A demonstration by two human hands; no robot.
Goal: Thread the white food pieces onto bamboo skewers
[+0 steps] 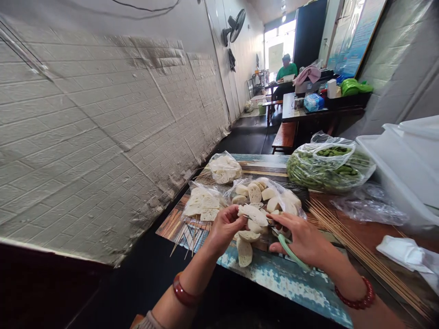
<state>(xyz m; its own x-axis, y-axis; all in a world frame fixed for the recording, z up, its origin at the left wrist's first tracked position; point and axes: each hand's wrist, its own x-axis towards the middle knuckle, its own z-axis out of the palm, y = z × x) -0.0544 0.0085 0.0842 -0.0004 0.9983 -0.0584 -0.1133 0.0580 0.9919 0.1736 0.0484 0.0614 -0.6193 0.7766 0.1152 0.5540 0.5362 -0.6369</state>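
Note:
My left hand (224, 230) pinches one end of a pale white slice (253, 214) that looks like bread or steamed bun. In my right hand (303, 237) is a cutting tool with a curved light-green handle (291, 251), seemingly scissors; its metal part is at the slice and mostly hidden by the slice and fingers. Below the hands, a cut piece (244, 252) lies near the table edge with another slice (249, 236) behind it. Just beyond, an open clear plastic bag (298, 203) holds several thick round pieces (254, 192).
Bags of pale slices (204, 202) and white pieces (225, 168) sit at left, near thin sticks (195, 235). A bag of green vegetables (329, 167), long skewers (363, 256) and white plastic tubs (408, 160) are at right. A person in green (286, 68) sits far back.

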